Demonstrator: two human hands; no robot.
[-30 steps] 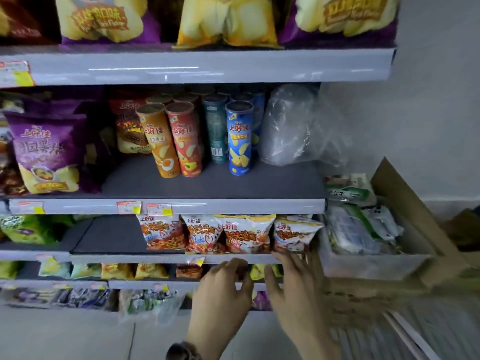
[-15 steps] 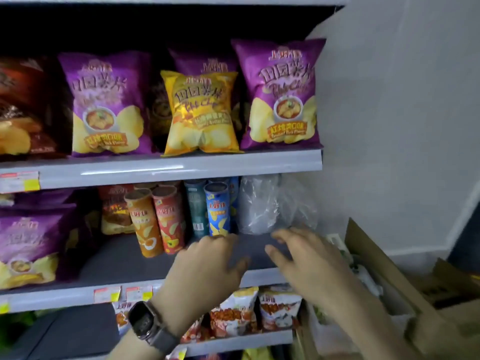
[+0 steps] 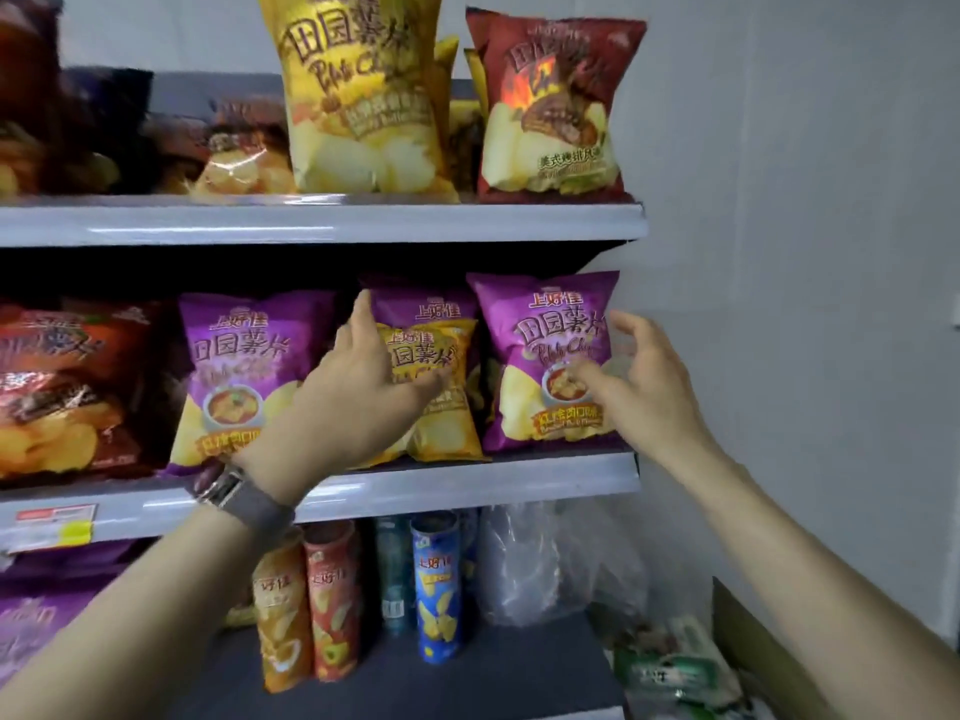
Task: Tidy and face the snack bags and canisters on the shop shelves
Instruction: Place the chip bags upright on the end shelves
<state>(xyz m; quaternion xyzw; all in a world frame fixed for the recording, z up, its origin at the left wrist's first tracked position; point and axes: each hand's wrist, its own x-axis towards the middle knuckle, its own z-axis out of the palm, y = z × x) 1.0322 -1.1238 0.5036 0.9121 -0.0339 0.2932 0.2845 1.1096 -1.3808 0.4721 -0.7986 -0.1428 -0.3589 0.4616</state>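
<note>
Yellow chip bag (image 3: pixel 436 392) | under left hand (image 3: pixel 358 392), fingers spread flat on it, gripping nothing | right hand (image 3: pixel 644 387) loosely open beside end purple bag (image 3: pixel 540 345), contact unclear | progress: likely mid-task, this shelf (image 3: pixel 467 485) being faced | left: canisters (image 3: pixel 332 605) below both hands look uneven, probably unfaced

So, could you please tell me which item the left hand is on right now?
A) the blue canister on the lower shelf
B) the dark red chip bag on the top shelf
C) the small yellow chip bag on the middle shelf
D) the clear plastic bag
C: the left hand lies across the front of the small yellow chip bag, which stands on the middle shelf.
</note>
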